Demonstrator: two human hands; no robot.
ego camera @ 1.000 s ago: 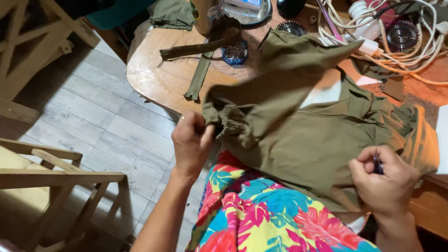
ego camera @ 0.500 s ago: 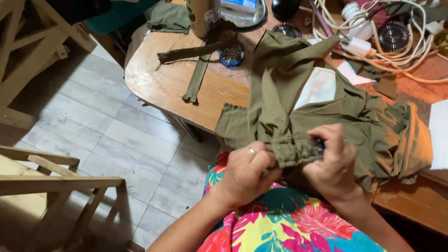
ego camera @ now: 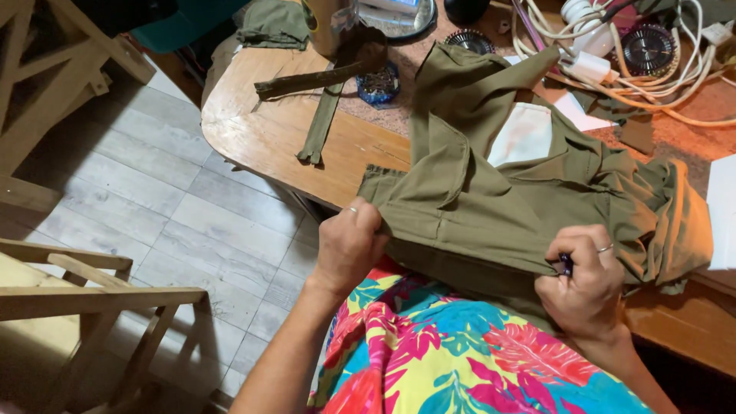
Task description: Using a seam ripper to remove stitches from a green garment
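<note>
We see the left hand [ego camera: 349,247] pinching the near edge of an olive garment [ego camera: 491,207], fingers closed over a fold at its left corner, a ring on one finger. The right hand [ego camera: 581,282] grips the same edge farther right, closed on the cloth together with a small dark tool [ego camera: 566,263] that shows between the fingers; we cannot tell what kind it is. The garment lies across the wooden table [ego camera: 268,130] and hangs off its near edge onto the lap, which is covered in bright flowered fabric [ego camera: 460,360]. A white lining patch [ego camera: 524,134] shows in the garment's middle. Well apart, on the table's far left, lie an olive strip [ego camera: 318,126], a second strip crossing it, and a folded olive piece [ego camera: 274,24] near the corner. At the far right we see a tangle of white cables [ego camera: 652,69]. Wooden frames [ego camera: 92,291] stand on the grey tiled floor to the left.
</note>
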